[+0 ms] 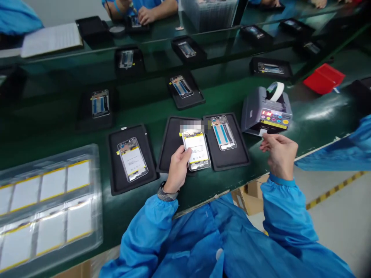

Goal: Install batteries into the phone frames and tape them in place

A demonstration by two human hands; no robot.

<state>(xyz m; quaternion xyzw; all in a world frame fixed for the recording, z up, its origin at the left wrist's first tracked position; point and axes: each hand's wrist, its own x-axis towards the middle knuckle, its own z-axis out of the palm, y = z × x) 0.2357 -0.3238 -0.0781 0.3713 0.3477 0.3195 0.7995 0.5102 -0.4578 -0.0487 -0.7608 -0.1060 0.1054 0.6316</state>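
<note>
My left hand (180, 166) grips an opened phone body (197, 150) by its left edge, with the thumb on the white battery fitted in it. The phone is held over a black tray (171, 143). At the right, my right hand (279, 150) is closed in a pinch on a small white piece of tape (262, 132) at the front of a grey tape dispenser (266, 112). Whether the tape is still joined to the dispenser I cannot tell. Between my hands, another phone body (223, 133) with blue strips and no battery lies in a black tray (232, 162).
Left of my hands, a phone body with battery (133, 160) lies in a tray. A clear plastic tray (97, 193) holds several batteries. Further trays with phone bodies (181, 85) lie beyond. A red bin (324, 78) stands right. A co-worker's hands (146, 15) work opposite.
</note>
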